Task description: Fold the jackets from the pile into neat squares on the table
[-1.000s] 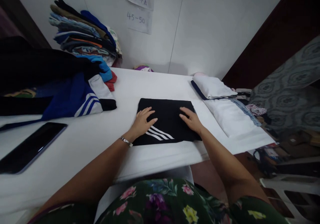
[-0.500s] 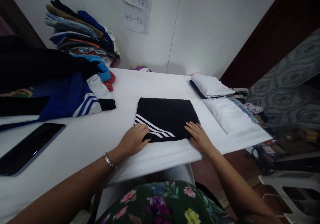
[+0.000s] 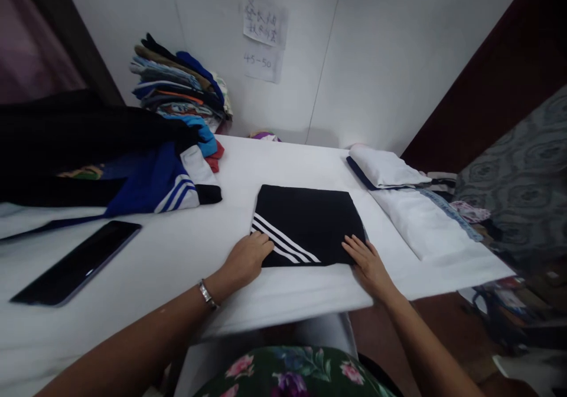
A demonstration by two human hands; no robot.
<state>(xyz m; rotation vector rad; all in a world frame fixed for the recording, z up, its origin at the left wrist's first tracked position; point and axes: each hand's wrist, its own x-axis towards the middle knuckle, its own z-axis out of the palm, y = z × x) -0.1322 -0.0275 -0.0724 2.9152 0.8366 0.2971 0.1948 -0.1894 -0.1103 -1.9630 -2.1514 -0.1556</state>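
A black garment (image 3: 305, 220), folded into a flat rectangle, lies on the white table (image 3: 186, 273) in front of me. Three white stripes run diagonally across its near left corner. My left hand (image 3: 249, 259) is closed on that corner, its fingers curled over the edge and the thumb tucked out of sight. On the near right corner my right hand (image 3: 365, 262) rests with fingers stretched flat on the cloth.
A dark phone (image 3: 77, 262) lies at left, below a heap of black and blue clothes (image 3: 137, 178). Behind stands a tall stack of folded clothes (image 3: 181, 84). White folded garments (image 3: 411, 220) lie at right, near the table's edge. Papers (image 3: 264, 39) hang on the wall.
The view has shifted, so everything sits lower and further right. My left fingers have drawn in on the garment's corner, and the thumb no longer shows. The garment remains folded flat.
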